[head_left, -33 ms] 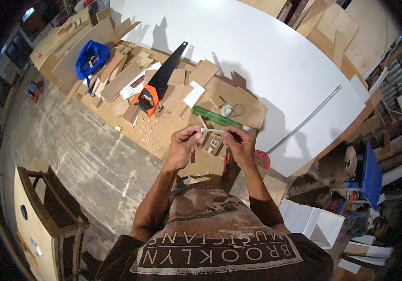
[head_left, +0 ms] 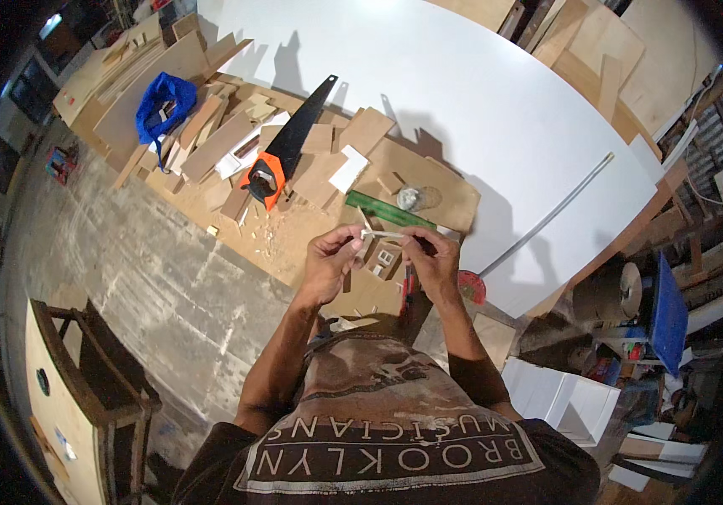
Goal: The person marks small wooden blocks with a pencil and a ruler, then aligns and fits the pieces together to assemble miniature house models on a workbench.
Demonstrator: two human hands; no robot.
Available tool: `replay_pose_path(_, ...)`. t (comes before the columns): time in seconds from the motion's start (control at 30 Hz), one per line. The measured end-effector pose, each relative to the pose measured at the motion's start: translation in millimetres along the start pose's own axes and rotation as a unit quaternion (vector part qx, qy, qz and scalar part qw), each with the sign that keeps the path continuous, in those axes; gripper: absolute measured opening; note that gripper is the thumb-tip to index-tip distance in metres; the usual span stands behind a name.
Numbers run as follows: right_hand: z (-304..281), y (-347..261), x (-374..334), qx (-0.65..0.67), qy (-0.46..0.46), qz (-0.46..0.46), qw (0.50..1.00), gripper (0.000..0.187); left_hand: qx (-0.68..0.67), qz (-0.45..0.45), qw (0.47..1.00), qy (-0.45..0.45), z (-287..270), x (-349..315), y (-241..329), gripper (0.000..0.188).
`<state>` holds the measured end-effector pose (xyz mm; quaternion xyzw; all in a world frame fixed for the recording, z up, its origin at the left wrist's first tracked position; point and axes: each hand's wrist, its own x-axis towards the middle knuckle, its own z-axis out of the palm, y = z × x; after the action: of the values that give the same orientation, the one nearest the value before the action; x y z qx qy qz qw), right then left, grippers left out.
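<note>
A thin pale strip of wood (head_left: 386, 235) is stretched level between my two hands over the near edge of the workbench. My left hand (head_left: 332, 263) pinches its left end, where a small white bit shows at the fingertips. The right end sits between the thumb and fingers of my right hand (head_left: 434, 263). Just below the strip is a small wooden piece with white square parts (head_left: 384, 258), partly hidden. A red-and-black tool (head_left: 409, 293) lies beside my right wrist. Beyond my hands are a green bar (head_left: 382, 207) and a clear jar (head_left: 409, 199).
An orange-handled handsaw (head_left: 281, 160) rests on wood offcuts (head_left: 218, 151), near a blue bag (head_left: 164, 108). A white panel (head_left: 479, 101) carries a long metal strip (head_left: 547, 215). Near its edge lies a red semicircular piece (head_left: 472, 287). A wooden frame (head_left: 84, 396) stands at lower left.
</note>
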<state>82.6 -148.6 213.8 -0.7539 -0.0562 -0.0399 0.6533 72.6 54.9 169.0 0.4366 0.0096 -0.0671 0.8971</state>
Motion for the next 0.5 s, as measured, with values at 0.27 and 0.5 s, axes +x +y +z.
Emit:
replay_pose_path(0.27, -1.2, -8.7, -7.3, 0.012, -0.010, 0.024, 1.000, 0.015, -0.010, 0.001, 1.000, 0.001, -3.2, -4.5, -1.1, 0.022)
replay_pose_path(0.5, -7.4, -3.9, -9.8, -0.010, -0.008, 0.052, 0.999, 0.015, 0.023, -0.002, 0.999, 0.029, 2.8, -8.5, 2.3, 0.023)
